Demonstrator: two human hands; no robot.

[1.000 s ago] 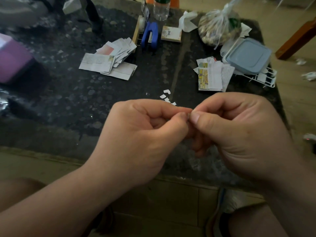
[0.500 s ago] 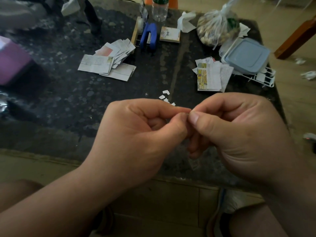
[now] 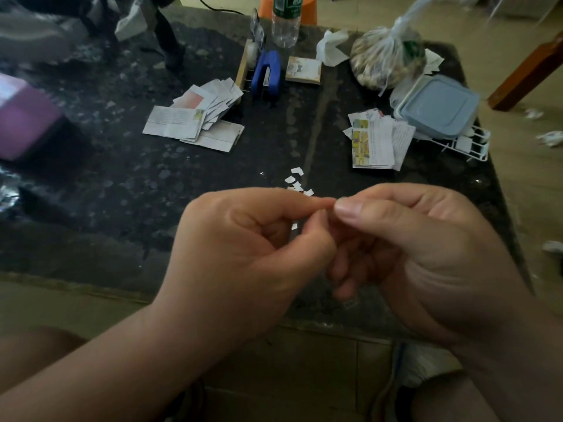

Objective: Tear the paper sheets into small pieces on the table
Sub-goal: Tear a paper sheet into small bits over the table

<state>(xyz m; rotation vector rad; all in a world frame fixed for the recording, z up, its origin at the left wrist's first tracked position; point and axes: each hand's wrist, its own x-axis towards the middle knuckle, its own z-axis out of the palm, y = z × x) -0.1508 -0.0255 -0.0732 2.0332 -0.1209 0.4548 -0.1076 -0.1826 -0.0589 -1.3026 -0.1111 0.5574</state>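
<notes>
Above the near edge of the dark stone table [image 3: 122, 190], my left hand [image 3: 243, 251] and my right hand [image 3: 420, 248] meet fingertip to fingertip. Both pinch a small paper scrap that is almost wholly hidden between the fingers. A printed corner of paper [image 3: 350, 303] shows under my right hand's curled fingers. A tiny white piece [image 3: 294, 226] shows in the gap under my left index finger. Several small torn pieces [image 3: 296, 181] lie on the table just beyond the hands. One stack of paper sheets [image 3: 195, 120] lies far left, another stack of sheets [image 3: 377, 143] far right.
At the back stand a blue stapler [image 3: 268, 74], a plastic bottle [image 3: 285, 19], a small notepad [image 3: 303, 70], a tied plastic bag [image 3: 387, 59] and a lidded grey-blue box [image 3: 438, 109] on a white wire rack [image 3: 469, 144]. A purple box [image 3: 24, 120] sits at the left edge.
My left thumb has slid down away from the index fingertip, opening a gap where a tiny white piece now shows. Both hands stay in the same spot.
</notes>
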